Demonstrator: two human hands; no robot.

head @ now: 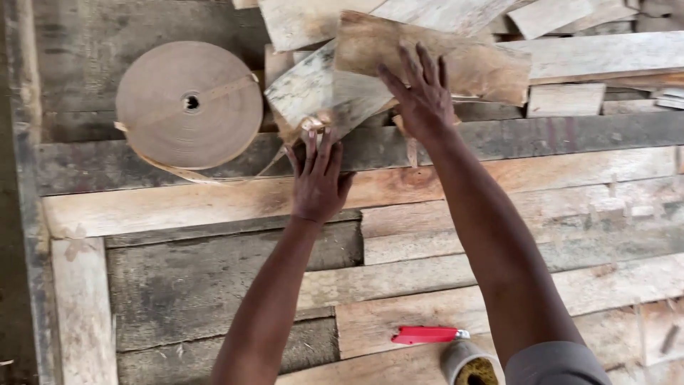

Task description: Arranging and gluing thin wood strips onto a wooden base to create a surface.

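Note:
My right hand (pixel 420 96) lies flat with spread fingers on a brown veneer sheet (pixel 463 60) at the top of the pile. My left hand (pixel 318 178) rests palm down on the wooden boards just below a pale veneer piece (pixel 313 89), its fingertips at a curled scrap of brown tape (pixel 312 125). A large roll of brown paper tape (pixel 189 105) lies flat to the left, its loose strip trailing toward my left hand. Neither hand grips anything.
A rough work surface of wooden boards (pixel 499 178) fills the view. A heap of veneer offcuts (pixel 591 57) lies at the top right. A red utility knife (pixel 425 335) and a small pot with yellowish contents (pixel 470 367) sit near the bottom edge.

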